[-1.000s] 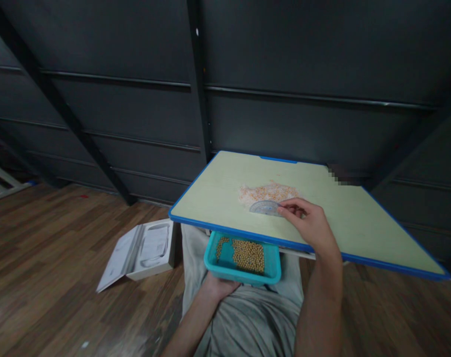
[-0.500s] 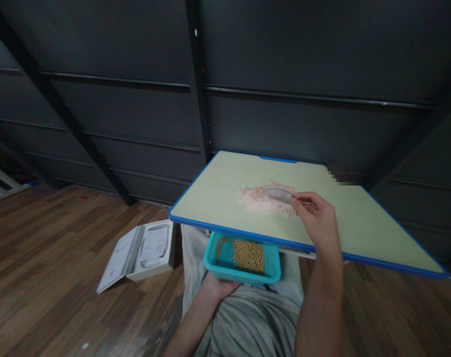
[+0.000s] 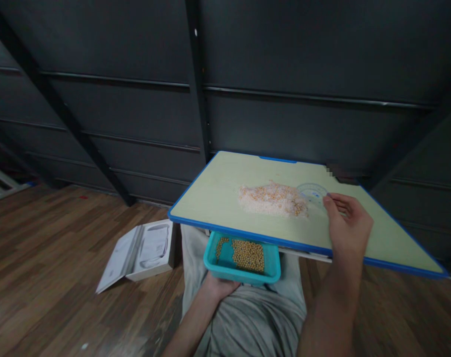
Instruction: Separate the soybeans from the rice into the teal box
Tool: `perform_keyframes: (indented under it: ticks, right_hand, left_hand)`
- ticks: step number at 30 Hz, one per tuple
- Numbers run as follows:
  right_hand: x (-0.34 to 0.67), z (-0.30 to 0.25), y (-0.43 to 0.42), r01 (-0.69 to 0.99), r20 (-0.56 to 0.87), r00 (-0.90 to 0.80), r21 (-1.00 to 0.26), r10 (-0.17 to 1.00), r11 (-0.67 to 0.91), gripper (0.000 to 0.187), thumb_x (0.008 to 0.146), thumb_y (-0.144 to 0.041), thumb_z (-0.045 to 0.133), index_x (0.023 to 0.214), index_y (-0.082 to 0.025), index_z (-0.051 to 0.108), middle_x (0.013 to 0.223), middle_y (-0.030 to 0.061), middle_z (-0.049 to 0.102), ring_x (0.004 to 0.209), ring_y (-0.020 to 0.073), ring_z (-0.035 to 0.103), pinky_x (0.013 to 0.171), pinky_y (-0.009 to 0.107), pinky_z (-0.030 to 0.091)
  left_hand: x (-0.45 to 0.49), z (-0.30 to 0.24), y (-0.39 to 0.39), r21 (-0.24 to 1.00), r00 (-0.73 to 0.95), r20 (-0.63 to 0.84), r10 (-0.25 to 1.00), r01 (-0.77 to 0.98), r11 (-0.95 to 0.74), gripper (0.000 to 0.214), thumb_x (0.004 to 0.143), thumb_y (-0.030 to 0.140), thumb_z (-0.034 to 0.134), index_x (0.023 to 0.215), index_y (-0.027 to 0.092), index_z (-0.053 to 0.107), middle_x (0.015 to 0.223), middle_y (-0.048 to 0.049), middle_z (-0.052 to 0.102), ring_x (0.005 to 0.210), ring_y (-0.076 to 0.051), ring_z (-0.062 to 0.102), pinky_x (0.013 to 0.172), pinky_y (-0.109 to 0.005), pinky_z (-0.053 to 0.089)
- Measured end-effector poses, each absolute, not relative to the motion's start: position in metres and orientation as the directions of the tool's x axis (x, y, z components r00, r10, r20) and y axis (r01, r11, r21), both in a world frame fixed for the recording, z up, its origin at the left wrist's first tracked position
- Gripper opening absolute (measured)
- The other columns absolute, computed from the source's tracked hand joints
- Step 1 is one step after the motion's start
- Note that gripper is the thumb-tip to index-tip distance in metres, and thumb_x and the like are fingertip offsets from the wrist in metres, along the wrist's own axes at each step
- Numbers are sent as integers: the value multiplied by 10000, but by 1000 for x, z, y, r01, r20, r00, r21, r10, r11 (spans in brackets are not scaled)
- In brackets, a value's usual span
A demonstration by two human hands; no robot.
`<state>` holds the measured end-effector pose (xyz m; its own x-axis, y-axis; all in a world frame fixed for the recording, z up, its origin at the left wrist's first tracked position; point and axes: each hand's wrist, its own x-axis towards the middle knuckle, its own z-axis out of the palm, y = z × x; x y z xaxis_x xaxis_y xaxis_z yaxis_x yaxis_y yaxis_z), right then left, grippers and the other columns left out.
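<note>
Between the thumb and fingers of my right hand (image 3: 347, 218) is a clear protractor (image 3: 311, 191), held by its right end just above the board. It is at the right side of a spread pile of white rice-like grains (image 3: 264, 202) mixed with orange-yellow bits. My left hand (image 3: 218, 288) supports a turquoise plastic basket (image 3: 225, 271) from below, over my lap and under the board's near edge. Round tan beans, apparently soybeans (image 3: 248, 255), lie in the basket. The fingers of my left hand are partly hidden beneath it.
The pile rests on a pale green board (image 3: 210, 198) with a blue rim. An opened white box (image 3: 151, 255) with papers in it sits on the wooden floor (image 3: 61, 258) to the left. A dark panelled wall (image 3: 136, 114) rises behind the board.
My right hand has moved right with the protractor, from over the grain pile to its right side. Bits at the pile's right end are now uncovered. My left hand and the basket stay put.
</note>
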<state>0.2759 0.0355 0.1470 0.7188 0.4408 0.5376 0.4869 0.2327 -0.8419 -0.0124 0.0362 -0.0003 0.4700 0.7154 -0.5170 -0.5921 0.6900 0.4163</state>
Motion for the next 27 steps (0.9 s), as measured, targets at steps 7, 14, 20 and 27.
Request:
perform_keyframes:
  ticks: [7, 14, 20, 27]
  right_hand:
    - [318, 138, 4, 472, 479, 782, -873, 399, 124, 304, 743, -426, 851, 942, -199, 809, 840, 76, 783, 779, 268, 738, 730, 410, 611]
    - [315, 140, -2, 462, 399, 724, -886, 563, 33, 350, 714, -474, 856, 948, -217, 826, 796, 81, 809, 751, 294, 778, 698, 406, 633]
    - [301, 145, 4, 484, 377, 618, -874, 690, 45, 381, 726, -512, 849, 960, -212, 840, 735, 84, 809, 682, 292, 779, 635, 389, 626]
    - [285, 146, 10, 488, 410, 542, -864, 733, 121, 343, 804, -484, 848, 981, -191, 840, 840, 113, 851, 707, 284, 808, 638, 369, 638]
  left_hand:
    - [-12, -4, 37, 418, 452, -532, 716, -595, 686, 408, 685, 444, 914, 1035, 265, 804, 1099, -101, 908, 1359, -400, 736, 1231, -545, 547]
    - [-15, -15, 38, 420, 421, -554, 718, -603, 678, 527, 712, 397, 911, 1205, 250, 798, 1002, -94, 910, 1327, -413, 758, 1247, -587, 524]
    - [-15, -10, 36, 422, 430, -546, 720, -601, 679, 553, 707, 420, 916, 1220, 257, 792, 1038, -91, 911, 1327, -420, 755, 1249, -603, 522]
    - [-16, -16, 39, 407, 471, -504, 724, -610, 680, 417, 657, 417, 935, 1020, 263, 801, 1045, -103, 910, 1385, -427, 718, 1262, -589, 514]
